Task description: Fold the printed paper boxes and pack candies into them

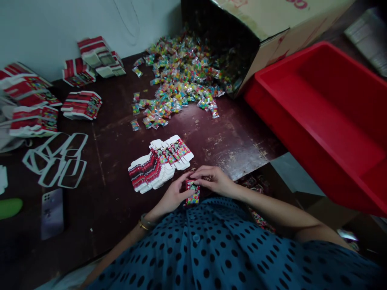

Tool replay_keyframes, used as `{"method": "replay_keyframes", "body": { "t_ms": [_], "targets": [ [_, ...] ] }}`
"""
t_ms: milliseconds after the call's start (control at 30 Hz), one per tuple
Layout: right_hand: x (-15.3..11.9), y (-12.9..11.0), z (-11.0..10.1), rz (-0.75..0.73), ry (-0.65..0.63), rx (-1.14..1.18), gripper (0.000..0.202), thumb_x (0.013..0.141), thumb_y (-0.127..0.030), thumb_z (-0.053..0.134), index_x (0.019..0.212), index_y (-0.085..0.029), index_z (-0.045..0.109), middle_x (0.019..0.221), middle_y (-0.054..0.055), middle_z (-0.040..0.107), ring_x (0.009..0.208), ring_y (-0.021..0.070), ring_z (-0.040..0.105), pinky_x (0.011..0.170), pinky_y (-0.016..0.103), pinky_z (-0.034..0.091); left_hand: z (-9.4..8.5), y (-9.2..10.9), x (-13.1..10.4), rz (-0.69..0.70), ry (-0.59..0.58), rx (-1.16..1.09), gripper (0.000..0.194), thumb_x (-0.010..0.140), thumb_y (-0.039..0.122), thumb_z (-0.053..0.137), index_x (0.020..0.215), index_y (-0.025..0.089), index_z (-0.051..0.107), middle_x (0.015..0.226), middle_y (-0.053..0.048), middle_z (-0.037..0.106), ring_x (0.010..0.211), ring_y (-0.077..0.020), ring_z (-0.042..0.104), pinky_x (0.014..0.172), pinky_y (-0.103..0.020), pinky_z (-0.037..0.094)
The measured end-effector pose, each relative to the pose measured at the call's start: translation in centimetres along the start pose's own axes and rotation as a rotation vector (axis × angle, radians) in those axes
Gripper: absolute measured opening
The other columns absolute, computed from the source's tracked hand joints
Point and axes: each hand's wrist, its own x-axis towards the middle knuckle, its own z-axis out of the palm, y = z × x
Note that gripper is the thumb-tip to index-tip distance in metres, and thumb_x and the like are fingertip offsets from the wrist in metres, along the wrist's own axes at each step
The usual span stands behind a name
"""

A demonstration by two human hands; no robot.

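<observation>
1. The small printed box (196, 198) is held just before the dotted shirt (193, 245), near the flattened cartons (160, 164).
2. Its long axis is pointed away from the body, printed face turned up.
3. Its side is gripped by the left hand (175, 196), thumb laid across the face.
4. Its far end is touched by the right hand's (216, 182) bent, nearly closed fingers; whether it is pinched cannot be told.

The light was dim, the carton (266, 24) shadowed inside. Glare paled the table (232, 159); the upper right corner was blurred.
</observation>
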Motion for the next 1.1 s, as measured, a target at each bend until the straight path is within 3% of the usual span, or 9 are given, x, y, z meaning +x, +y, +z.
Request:
{"method": "replay_keyframes", "body": {
  "t_ms": [133, 233, 367, 467, 567, 700, 833, 933, 1100],
  "targets": [
    [-0.7, 0.7, 1.0, 0.025, 0.141, 0.007, 0.026, 0.086, -0.033, 0.062, 0.108, -0.022, 0.069, 0.101, 0.007, 0.065, 0.089, 0.0153, 0.064, 0.080, 0.028, 0.052, 0.4, -0.3, 0.2, -0.126, -0.142, 0.006, 0.031, 0.080, 0.034, 0.064, 0.103, 0.013, 0.064, 0.092, -0.008, 0.068, 0.089, -0.0207, 0.062, 0.084, -0.034, 0.047],
    [-1.1, 1.3, 1.3, -0.028, 0.222, -0.055, 0.025, 0.088, -0.031, 0.059, 0.109, -0.023, 0.068, 0.106, 0.008, 0.062, 0.093, 0.0165, 0.062, 0.081, 0.031, 0.052, 0.8, -0.7, 0.8, -0.124, -0.157, -0.080, 0.027, 0.081, 0.039, 0.062, 0.088, 0.012, 0.063, 0.076, -0.006, 0.067, 0.071, -0.0169, 0.061, 0.071, -0.030, 0.048],
    [-0.9, 1.3, 0.8, -0.190, 0.131, -0.223, 0.026, 0.089, -0.027, 0.058, 0.114, -0.026, 0.067, 0.104, 0.008, 0.064, 0.101, 0.0199, 0.056, 0.090, 0.039, 0.048, 0.8, -1.0, 1.9, -0.074, -0.141, -0.105, 0.027, 0.079, 0.040, 0.064, 0.082, 0.013, 0.060, 0.070, -0.004, 0.065, 0.064, -0.0146, 0.059, 0.066, -0.028, 0.048],
    [0.1, 1.5, -0.2, -0.163, 0.093, -0.157, 0.033, 0.091, -0.028, 0.055, 0.123, -0.025, 0.060, 0.110, 0.008, 0.063, 0.102, 0.0185, 0.057, 0.090, 0.036, 0.048, 0.5, -0.5, 2.6, -0.014, -0.046, -0.042, 0.028, 0.079, 0.038, 0.062, 0.093, 0.013, 0.062, 0.079, -0.004, 0.067, 0.071, -0.0166, 0.061, 0.072, -0.030, 0.049],
    [2.9, 3.4, -3.2, -0.141, 0.177, -0.185, 0.039, 0.090, -0.032, 0.056, 0.128, -0.023, 0.055, 0.112, 0.007, 0.063, 0.101, 0.0179, 0.059, 0.092, 0.035, 0.048, -0.1, 0.6, 3.0, 0.076, 0.103, 0.067, 0.029, 0.082, 0.035, 0.057, 0.102, 0.015, 0.064, 0.093, -0.005, 0.068, 0.085, -0.0197, 0.062, 0.080, -0.032, 0.049],
    [9.1, 7.4, -10.9, -0.068, 0.582, -0.603, 0.035, 0.088, -0.030, 0.056, 0.121, -0.021, 0.060, 0.125, 0.012, 0.057, 0.118, 0.0258, 0.048, 0.103, 0.046, 0.037, -1.0, 1.9, 3.6, 0.177, 0.202, 0.328, 0.024, 0.078, 0.030, 0.062, 0.097, 0.017, 0.068, 0.100, -0.006, 0.067, 0.097, -0.0220, 0.060, 0.093, -0.034, 0.042],
    [11.9, 9.8, -15.1, 0.055, 0.502, -0.880, 0.047, 0.089, -0.028, 0.054, 0.133, -0.012, 0.050, 0.140, 0.018, 0.044, 0.130, 0.0313, 0.037, 0.107, 0.052, 0.026, -2.3, 1.7, 3.8, 0.173, 0.263, 0.273, 0.030, 0.073, 0.028, 0.068, 0.100, 0.018, 0.062, 0.092, -0.004, 0.065, 0.090, -0.0196, 0.060, 0.086, -0.031, 0.045],
    [8.9, 9.9, -12.5, 0.027, 0.411, -0.937, 0.046, 0.093, -0.030, 0.047, 0.136, -0.013, 0.045, 0.140, 0.017, 0.045, 0.130, 0.0283, 0.037, 0.108, 0.049, 0.025, -3.2, 1.3, 2.5, 0.106, 0.179, 0.226, 0.027, 0.069, 0.026, 0.072, 0.091, 0.018, 0.060, 0.083, -0.001, 0.063, 0.082, -0.0169, 0.059, 0.076, -0.026, 0.045],
    [-2.2, 8.3, -5.4, -0.016, 0.208, -0.900, 0.071, 0.084, -0.052, 0.056, 0.144, -0.020, 0.034, 0.142, 0.014, 0.044, 0.131, 0.0319, 0.035, 0.109, 0.054, 0.022, -4.8, 1.2, -1.3, -0.199, -0.106, 0.379, 0.030, 0.065, 0.029, 0.075, 0.091, 0.015, 0.068, 0.083, -0.003, 0.070, 0.077, -0.0187, 0.062, 0.074, -0.027, 0.045]
  ]
}}
